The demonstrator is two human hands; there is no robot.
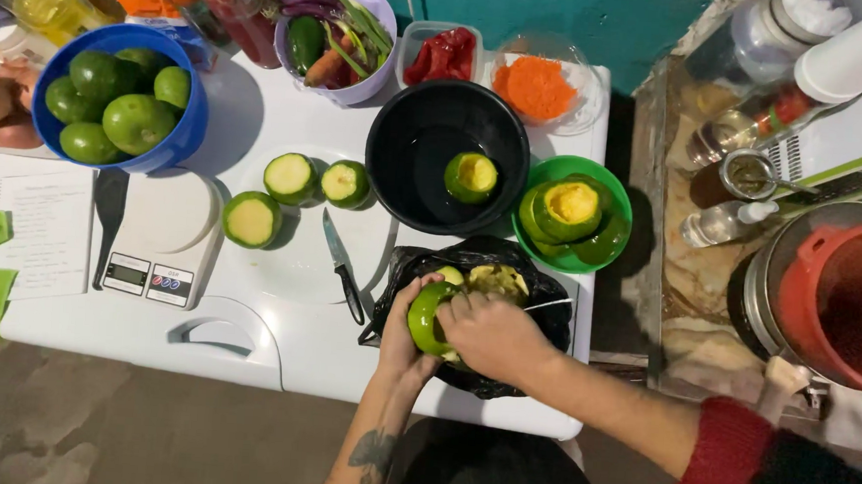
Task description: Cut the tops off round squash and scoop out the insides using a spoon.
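My left hand (403,332) grips a green fruit (426,317) over a black plastic bag (538,288) full of pale scraps. My right hand (490,333) rests on top of the fruit, fingers curled at its opening; whatever it holds is hidden. A black bowl (418,132) behind the bag contains one hollowed fruit (471,178). A green bowl (618,199) to its right carries several hollowed fruits. Three cut fruit halves (290,177) lie on a white plate (300,264), beside a black-handled knife (343,265).
A blue bowl (183,132) of whole green fruits stands at the back left, with a white kitchen scale (162,241) in front. Vegetables in a lilac bowl (382,65), red peppers (444,55) and grated carrot (535,86) line the back. A red bucket (846,297) stands right.
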